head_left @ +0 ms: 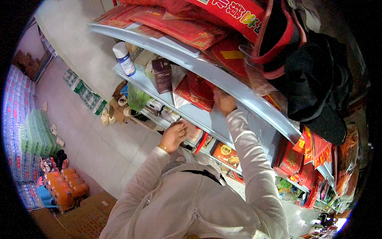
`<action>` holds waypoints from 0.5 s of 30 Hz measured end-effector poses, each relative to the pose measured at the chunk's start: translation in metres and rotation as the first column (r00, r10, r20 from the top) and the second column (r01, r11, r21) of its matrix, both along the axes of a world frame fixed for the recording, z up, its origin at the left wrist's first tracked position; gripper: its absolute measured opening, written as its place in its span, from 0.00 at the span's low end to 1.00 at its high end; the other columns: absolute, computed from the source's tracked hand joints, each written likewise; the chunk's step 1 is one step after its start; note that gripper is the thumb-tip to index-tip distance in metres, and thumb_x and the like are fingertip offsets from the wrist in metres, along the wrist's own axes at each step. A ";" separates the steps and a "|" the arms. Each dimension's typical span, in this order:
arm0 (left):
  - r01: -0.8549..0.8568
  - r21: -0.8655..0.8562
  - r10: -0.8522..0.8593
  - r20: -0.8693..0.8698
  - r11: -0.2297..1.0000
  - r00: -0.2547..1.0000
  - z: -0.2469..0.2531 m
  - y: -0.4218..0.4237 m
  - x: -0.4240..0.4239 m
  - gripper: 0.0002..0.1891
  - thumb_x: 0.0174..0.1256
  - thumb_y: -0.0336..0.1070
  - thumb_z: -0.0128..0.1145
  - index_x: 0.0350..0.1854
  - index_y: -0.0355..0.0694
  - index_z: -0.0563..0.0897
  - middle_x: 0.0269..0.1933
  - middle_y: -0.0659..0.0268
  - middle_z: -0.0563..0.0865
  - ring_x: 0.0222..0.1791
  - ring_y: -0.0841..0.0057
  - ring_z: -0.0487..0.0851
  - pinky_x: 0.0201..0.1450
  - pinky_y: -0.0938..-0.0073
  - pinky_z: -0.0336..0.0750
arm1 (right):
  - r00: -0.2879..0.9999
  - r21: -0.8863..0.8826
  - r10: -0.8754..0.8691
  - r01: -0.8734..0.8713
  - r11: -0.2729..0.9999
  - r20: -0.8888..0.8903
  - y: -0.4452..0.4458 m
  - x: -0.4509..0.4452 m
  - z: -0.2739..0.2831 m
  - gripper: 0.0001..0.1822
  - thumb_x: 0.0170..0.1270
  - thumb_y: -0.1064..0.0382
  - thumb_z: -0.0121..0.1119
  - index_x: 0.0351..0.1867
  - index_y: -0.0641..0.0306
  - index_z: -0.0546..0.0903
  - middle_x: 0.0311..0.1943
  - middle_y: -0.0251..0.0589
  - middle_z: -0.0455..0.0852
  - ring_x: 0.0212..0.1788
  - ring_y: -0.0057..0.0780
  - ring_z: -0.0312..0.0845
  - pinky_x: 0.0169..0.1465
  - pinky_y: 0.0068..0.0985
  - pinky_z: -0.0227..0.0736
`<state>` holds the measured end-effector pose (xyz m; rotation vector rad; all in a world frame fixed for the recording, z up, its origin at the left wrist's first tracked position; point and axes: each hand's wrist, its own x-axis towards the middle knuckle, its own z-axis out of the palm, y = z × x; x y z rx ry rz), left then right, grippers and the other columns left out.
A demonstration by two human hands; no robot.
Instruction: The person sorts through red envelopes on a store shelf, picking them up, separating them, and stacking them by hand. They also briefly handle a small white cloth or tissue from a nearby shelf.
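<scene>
My right hand point(226, 102) reaches under the upper shelf board point(206, 67), beside a pile of flat red packets point(195, 92) on the shelf below. Its fingertips are in shadow, so whether they grip a packet is unclear. Held in front of the lower shelf edge, my left hand point(175, 136) has loosely curled fingers and nothing visible in it. Left of the red packets stand a dark box point(162, 76) and a white-capped aerosol can point(124, 59). White paper point(181, 100) sticks out from under the pile.
Red packages point(185, 25) cover the top shelf, with black caps point(313, 80) at its right. Lower down are an orange box point(226, 154) and a green plastic bag point(137, 97). Bottle packs point(27, 125), orange bottles point(64, 186) and cardboard boxes point(86, 215) stand at left.
</scene>
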<state>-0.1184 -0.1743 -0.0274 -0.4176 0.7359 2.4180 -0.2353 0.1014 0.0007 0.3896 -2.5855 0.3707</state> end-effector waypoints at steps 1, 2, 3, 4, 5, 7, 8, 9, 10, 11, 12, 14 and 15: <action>-0.001 -0.013 0.001 -0.003 1.000 1.000 0.002 0.000 0.000 0.09 0.66 0.34 0.56 0.47 0.44 0.78 0.44 0.69 0.81 0.46 0.74 0.79 0.56 0.68 0.74 | 0.999 -0.004 -0.023 0.023 1.000 -0.036 0.006 0.000 0.001 0.18 0.64 0.57 0.55 0.54 0.61 0.80 0.51 0.56 0.82 0.48 0.57 0.79 0.55 0.46 0.72; 0.001 -0.018 -0.001 -0.008 1.000 1.000 0.003 -0.001 0.001 0.09 0.66 0.34 0.56 0.47 0.44 0.78 0.44 0.69 0.81 0.46 0.74 0.79 0.56 0.68 0.74 | 0.996 -0.010 -0.046 0.045 0.999 -0.071 0.014 -0.001 0.002 0.18 0.64 0.57 0.55 0.53 0.60 0.81 0.50 0.56 0.82 0.47 0.57 0.79 0.54 0.45 0.72; 0.004 -0.024 -0.004 -0.014 1.000 1.000 0.003 -0.002 0.000 0.09 0.67 0.34 0.56 0.47 0.44 0.78 0.44 0.69 0.81 0.46 0.74 0.79 0.55 0.69 0.74 | 0.996 0.036 -0.070 0.072 0.997 -0.061 0.016 -0.003 0.004 0.18 0.63 0.57 0.55 0.53 0.59 0.81 0.49 0.55 0.83 0.46 0.57 0.79 0.54 0.45 0.72; 0.008 -0.030 -0.008 -0.020 1.000 1.000 0.004 -0.002 0.000 0.09 0.67 0.34 0.56 0.48 0.44 0.78 0.45 0.69 0.81 0.46 0.75 0.79 0.55 0.69 0.74 | 0.994 0.083 -0.092 0.096 0.992 -0.052 0.018 -0.006 0.007 0.18 0.63 0.56 0.56 0.52 0.59 0.81 0.49 0.55 0.83 0.46 0.57 0.79 0.54 0.45 0.73; 0.012 -0.026 -0.012 -0.010 1.000 1.000 0.003 -0.002 0.000 0.09 0.67 0.35 0.56 0.48 0.44 0.77 0.45 0.69 0.81 0.46 0.74 0.79 0.55 0.69 0.75 | 0.993 0.184 -0.119 0.117 0.976 0.001 0.019 -0.010 0.011 0.19 0.63 0.55 0.56 0.52 0.58 0.81 0.48 0.54 0.83 0.46 0.56 0.79 0.54 0.46 0.73; 0.014 -0.019 -0.013 0.006 1.000 1.000 -0.001 -0.003 0.000 0.09 0.68 0.35 0.55 0.48 0.44 0.77 0.46 0.69 0.81 0.47 0.74 0.80 0.56 0.68 0.75 | 0.994 0.274 -0.106 0.093 0.957 0.033 0.007 -0.005 0.030 0.20 0.62 0.53 0.56 0.52 0.58 0.81 0.48 0.53 0.84 0.48 0.54 0.79 0.54 0.46 0.72; 0.010 -0.011 -0.010 0.011 1.000 1.000 -0.003 -0.005 0.001 0.09 0.68 0.35 0.55 0.48 0.44 0.77 0.46 0.69 0.81 0.47 0.73 0.80 0.56 0.68 0.75 | 0.998 0.267 -0.059 0.053 0.962 0.016 -0.010 0.005 0.043 0.20 0.62 0.52 0.56 0.52 0.58 0.81 0.47 0.52 0.84 0.49 0.53 0.79 0.55 0.46 0.72; 0.016 -0.001 -0.016 0.016 1.000 1.000 -0.004 -0.004 0.001 0.09 0.68 0.35 0.55 0.48 0.45 0.77 0.46 0.69 0.81 0.47 0.73 0.80 0.56 0.68 0.75 | 1.000 0.262 -0.022 0.021 0.965 -0.001 -0.020 0.012 0.051 0.21 0.62 0.51 0.56 0.52 0.58 0.81 0.47 0.51 0.84 0.49 0.52 0.79 0.55 0.46 0.72; 0.021 0.008 -0.021 0.021 1.000 1.000 -0.005 -0.003 0.001 0.08 0.68 0.35 0.55 0.48 0.45 0.77 0.46 0.68 0.81 0.48 0.72 0.80 0.56 0.68 0.75 | 0.997 0.257 -0.046 0.030 0.966 0.057 -0.023 0.009 0.045 0.21 0.61 0.50 0.56 0.52 0.58 0.81 0.48 0.51 0.84 0.50 0.51 0.79 0.56 0.46 0.72; 0.023 0.014 -0.024 0.018 1.000 1.000 -0.005 -0.002 0.001 0.09 0.68 0.35 0.55 0.49 0.44 0.77 0.46 0.68 0.82 0.49 0.72 0.80 0.57 0.67 0.74 | 0.991 0.253 -0.070 0.039 0.967 0.116 -0.024 0.004 0.034 0.22 0.61 0.50 0.56 0.53 0.58 0.81 0.49 0.52 0.83 0.51 0.51 0.78 0.57 0.47 0.71; 0.024 0.018 -0.024 0.016 1.000 1.000 -0.006 -0.003 0.001 0.11 0.67 0.35 0.56 0.49 0.44 0.78 0.46 0.68 0.82 0.50 0.71 0.80 0.57 0.67 0.74 | 0.980 0.248 -0.090 0.045 0.968 0.175 -0.029 0.001 0.031 0.23 0.61 0.49 0.56 0.53 0.58 0.81 0.50 0.52 0.83 0.52 0.51 0.78 0.58 0.47 0.71; 0.023 0.026 -0.023 0.003 0.999 1.000 -0.009 -0.005 0.001 0.12 0.66 0.35 0.57 0.50 0.43 0.79 0.47 0.68 0.83 0.51 0.71 0.80 0.57 0.67 0.73 | 0.985 0.219 -0.079 0.043 0.975 0.155 -0.038 -0.001 0.028 0.25 0.60 0.47 0.57 0.53 0.59 0.80 0.52 0.52 0.82 0.53 0.51 0.78 0.59 0.47 0.71; 0.020 0.029 -0.019 -0.008 0.999 1.000 -0.011 -0.006 0.002 0.11 0.66 0.35 0.57 0.50 0.43 0.79 0.47 0.68 0.83 0.51 0.71 0.80 0.57 0.67 0.73 | 0.987 0.203 -0.071 0.041 0.978 0.144 -0.044 -0.001 0.030 0.26 0.59 0.46 0.58 0.54 0.60 0.80 0.53 0.52 0.81 0.53 0.51 0.78 0.59 0.46 0.70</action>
